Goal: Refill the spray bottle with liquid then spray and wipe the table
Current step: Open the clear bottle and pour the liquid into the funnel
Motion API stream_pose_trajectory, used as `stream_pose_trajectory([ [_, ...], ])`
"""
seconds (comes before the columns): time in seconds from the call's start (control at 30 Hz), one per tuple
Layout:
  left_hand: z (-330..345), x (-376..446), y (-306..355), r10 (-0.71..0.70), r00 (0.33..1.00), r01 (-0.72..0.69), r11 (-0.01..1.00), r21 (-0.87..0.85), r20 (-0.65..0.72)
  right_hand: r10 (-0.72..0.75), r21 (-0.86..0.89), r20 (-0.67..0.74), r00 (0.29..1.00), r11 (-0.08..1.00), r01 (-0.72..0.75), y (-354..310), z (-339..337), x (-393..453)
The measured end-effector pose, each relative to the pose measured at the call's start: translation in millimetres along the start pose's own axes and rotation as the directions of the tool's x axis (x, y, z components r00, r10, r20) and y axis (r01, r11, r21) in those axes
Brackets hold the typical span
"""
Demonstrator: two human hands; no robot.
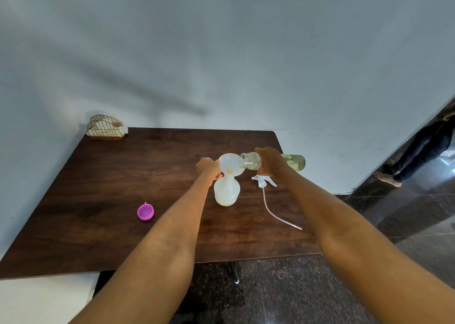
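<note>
A translucent white spray bottle [226, 190] stands upright mid-table with a white funnel [230, 164] set in its neck. My left hand [208, 169] grips the funnel's left rim and the bottle neck. My right hand [270, 161] holds a clear refill bottle [294, 162] of pale yellow liquid, tipped on its side with its open mouth over the funnel. The detached white spray head [263, 181] with its long dip tube lies on the table to the right of the spray bottle. A purple cap [145, 212] rests on the table at the left.
The dark wooden table [123, 200] stands against a pale wall. A wire napkin holder [106, 128] sits at its far left corner. A person's legs and bare foot [413, 156] show at the right on the dark polished floor.
</note>
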State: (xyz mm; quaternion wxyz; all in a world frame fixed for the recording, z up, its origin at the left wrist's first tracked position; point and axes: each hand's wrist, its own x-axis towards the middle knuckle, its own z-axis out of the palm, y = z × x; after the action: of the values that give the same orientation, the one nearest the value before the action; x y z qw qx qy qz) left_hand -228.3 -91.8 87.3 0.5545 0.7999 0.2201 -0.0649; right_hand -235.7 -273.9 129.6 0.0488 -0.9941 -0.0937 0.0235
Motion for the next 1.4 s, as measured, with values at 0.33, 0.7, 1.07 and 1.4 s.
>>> stream_pose_trajectory([
  [0.33, 0.4, 1.6, -0.7, 0.0, 1.0, 0.0, 1.0, -0.006, -0.002, -0.004, -0.001, -0.002, 1.0, 1.0, 0.004, -1.8, 0.7, 0.5],
  [0.7, 1.1, 2.6, -2.3, 0.007, 1.0, -0.007, 1.0, 0.002, 0.002, -0.008, 0.006, -0.002, 1.0, 1.0, 0.008, -3.5, 1.2, 1.1],
  [1.07, 0.8, 3.3, -2.7, 0.005, 1.0, -0.005, 1.0, -0.007, 0.006, -0.01, -0.001, -0.002, 1.0, 1.0, 0.01, -3.0, -1.0, 0.6],
  [1.4, 0.4, 2.2, -2.1, 0.008, 1.0, -0.008, 1.0, -0.003, 0.015, -0.009, -0.001, -0.005, 1.0, 1.0, 0.009, -2.3, 0.7, 1.2],
])
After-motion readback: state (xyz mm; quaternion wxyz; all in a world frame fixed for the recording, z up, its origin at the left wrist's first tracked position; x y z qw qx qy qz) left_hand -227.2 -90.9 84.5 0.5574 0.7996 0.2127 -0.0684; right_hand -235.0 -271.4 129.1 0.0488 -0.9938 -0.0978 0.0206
